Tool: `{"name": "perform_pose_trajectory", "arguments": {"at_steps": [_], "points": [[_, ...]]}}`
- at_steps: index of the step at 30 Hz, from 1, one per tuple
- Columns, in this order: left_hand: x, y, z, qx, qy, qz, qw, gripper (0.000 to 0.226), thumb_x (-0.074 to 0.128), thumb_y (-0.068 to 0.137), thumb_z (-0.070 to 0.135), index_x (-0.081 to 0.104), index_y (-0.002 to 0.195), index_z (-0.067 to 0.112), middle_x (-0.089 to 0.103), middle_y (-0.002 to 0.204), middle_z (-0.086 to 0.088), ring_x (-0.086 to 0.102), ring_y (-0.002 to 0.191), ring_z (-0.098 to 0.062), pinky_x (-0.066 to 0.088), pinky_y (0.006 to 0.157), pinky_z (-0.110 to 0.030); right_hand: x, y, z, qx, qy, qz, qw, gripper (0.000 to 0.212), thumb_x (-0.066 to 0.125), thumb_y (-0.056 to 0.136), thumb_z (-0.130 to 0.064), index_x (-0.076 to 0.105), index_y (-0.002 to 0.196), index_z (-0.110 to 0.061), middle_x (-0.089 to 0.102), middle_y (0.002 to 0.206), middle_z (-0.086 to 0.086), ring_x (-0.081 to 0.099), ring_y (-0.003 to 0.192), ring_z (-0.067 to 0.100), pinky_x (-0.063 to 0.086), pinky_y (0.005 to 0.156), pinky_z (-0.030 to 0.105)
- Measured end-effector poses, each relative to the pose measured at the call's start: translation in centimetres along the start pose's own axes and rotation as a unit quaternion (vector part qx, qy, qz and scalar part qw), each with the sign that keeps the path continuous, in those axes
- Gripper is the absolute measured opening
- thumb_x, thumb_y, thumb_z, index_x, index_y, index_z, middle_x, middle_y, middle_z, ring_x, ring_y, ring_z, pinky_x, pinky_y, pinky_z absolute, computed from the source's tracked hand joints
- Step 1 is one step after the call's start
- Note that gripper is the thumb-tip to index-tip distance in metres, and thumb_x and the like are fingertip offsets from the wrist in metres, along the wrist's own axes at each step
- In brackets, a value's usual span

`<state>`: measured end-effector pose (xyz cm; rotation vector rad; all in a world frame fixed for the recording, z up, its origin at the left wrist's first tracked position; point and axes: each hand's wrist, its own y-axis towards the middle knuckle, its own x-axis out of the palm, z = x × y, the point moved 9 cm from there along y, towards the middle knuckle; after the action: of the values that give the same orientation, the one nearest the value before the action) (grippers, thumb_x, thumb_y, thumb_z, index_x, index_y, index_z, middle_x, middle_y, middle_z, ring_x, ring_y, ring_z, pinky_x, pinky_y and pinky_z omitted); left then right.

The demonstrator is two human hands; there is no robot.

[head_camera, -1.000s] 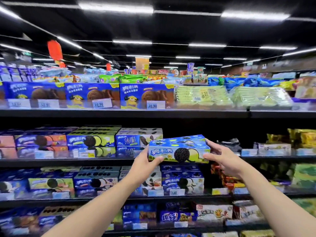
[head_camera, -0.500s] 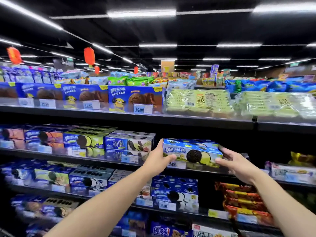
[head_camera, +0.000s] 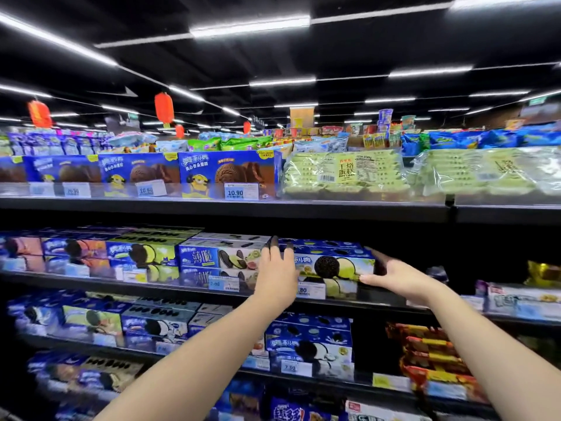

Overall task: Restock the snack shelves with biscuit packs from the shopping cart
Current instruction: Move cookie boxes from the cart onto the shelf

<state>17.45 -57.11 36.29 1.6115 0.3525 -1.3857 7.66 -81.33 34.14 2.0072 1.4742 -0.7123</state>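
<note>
While the biscuit pack (head_camera: 334, 264) sits on the second shelf (head_camera: 373, 299) between two hands, its seating looks unfinished, and the risks follow from that. It lies on top of a lower pack (head_camera: 341, 288) of the same kind, not on the shelf board itself. Letting go before it is pushed fully back could therefore let it slide forward and tip over the price tag (head_camera: 311, 290) at the lip. The left hand (head_camera: 277, 273) lies against the pack's left end with fingers (head_camera: 274, 249) spread and nearly straight, and they grip nothing. A hard push from this side could skew the pack into the dark open space to its right. The right hand (head_camera: 400, 276) holds the right end, with its thumb (head_camera: 368, 279) along the lower front edge and its fingers reaching round behind. Uneven pressure there could crowd the pack against the neighbouring thin-biscuit box (head_camera: 220, 257), which it appears to touch or nearly touch. The pack is a long, flat carton, blue along the top and pale green on the front. It is printed with a dark round sandwich biscuit, and its corners look square and uncrushed.
</note>
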Motion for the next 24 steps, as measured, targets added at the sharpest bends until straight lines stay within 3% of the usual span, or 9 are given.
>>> {"name": "perform_pose_trajectory", "arguments": {"at_steps": [4,8,12,15,18,21,24], "points": [[0.0,-0.4,1.2,0.057,0.061,0.050,0.995,0.059,0.058,0.096,0.021,0.031,0.147,0.009,0.028,0.156,-0.020,0.022,0.142,-0.040,0.022,0.119,-0.051,0.7,0.7,-0.7,0.005,-0.009,-0.009,1.000,0.093,0.072,0.086,-0.053,0.017,0.159,-0.037,0.045,0.151,-0.012,0.044,0.128,0.004,0.032,0.106,0.022],[0.2,-0.6,0.5,0.067,0.042,0.062,0.995,0.067,0.043,0.105,0.028,0.010,0.159,0.010,0.014,0.166,-0.010,0.009,0.153,-0.031,0.013,0.123,-0.053,2.3,1.5,-1.6,0.008,-0.042,-0.017,0.999,0.089,0.061,0.092,-0.058,0.009,0.160,-0.036,0.044,0.154,-0.007,0.044,0.137,0.014,0.033,0.107,0.024],[0.2,-0.8,-0.2,0.082,0.050,0.075,0.993,0.063,0.032,0.107,0.032,0.006,0.161,0.012,0.015,0.167,-0.008,0.008,0.154,-0.027,0.006,0.125,-0.051,2.6,1.5,-1.9,0.017,-0.052,0.004,0.998,0.088,0.056,0.094,-0.060,0.007,0.161,-0.031,0.049,0.150,-0.003,0.048,0.134,0.017,0.037,0.106,0.026],[0.1,-0.6,-0.7,0.093,0.057,0.076,0.991,0.062,0.029,0.107,0.032,0.006,0.161,0.012,0.015,0.167,-0.009,0.007,0.155,-0.027,0.006,0.125,-0.050,2.6,1.1,-2.0,0.024,-0.047,0.009,0.999,0.084,0.054,0.093,-0.063,0.017,0.160,-0.029,0.057,0.141,-0.004,0.055,0.125,0.015,0.040,0.105,0.028],[0.1,-0.7,-1.1,0.092,0.054,0.076,0.991,0.064,0.030,0.107,0.037,0.006,0.161,0.012,0.016,0.167,-0.010,0.009,0.154,-0.028,0.007,0.125,-0.049,2.9,0.4,-2.3,0.024,-0.060,0.020,0.998,0.078,0.051,0.091,-0.068,0.032,0.155,-0.029,0.062,0.130,-0.007,0.057,0.111,0.011,0.042,0.096,0.028],[-0.3,-1.3,-1.5,0.100,0.047,0.087,0.990,0.068,0.031,0.106,0.044,0.005,0.161,0.012,0.018,0.166,-0.010,0.011,0.154,-0.029,0.010,0.125,-0.049,3.1,-0.4,-2.7,0.027,-0.060,0.054,0.996,0.092,0.051,0.091,-0.069,0.007,0.161,-0.026,0.057,0.140,-0.005,0.052,0.108,0.007,0.038,0.092,0.025],[-0.6,-1.7,-2.5,0.105,0.037,0.086,0.990,0.070,0.032,0.105,0.048,0.007,0.160,0.013,0.019,0.164,-0.009,0.013,0.152,-0.028,0.013,0.124,-0.050,2.8,-0.9,-2.8,0.035,-0.041,0.094,0.994,0.100,0.052,0.087,-0.074,-0.003,0.160,-0.032,0.047,0.148,-0.008,0.048,0.127,0.012,0.029,0.097,0.023]]}}
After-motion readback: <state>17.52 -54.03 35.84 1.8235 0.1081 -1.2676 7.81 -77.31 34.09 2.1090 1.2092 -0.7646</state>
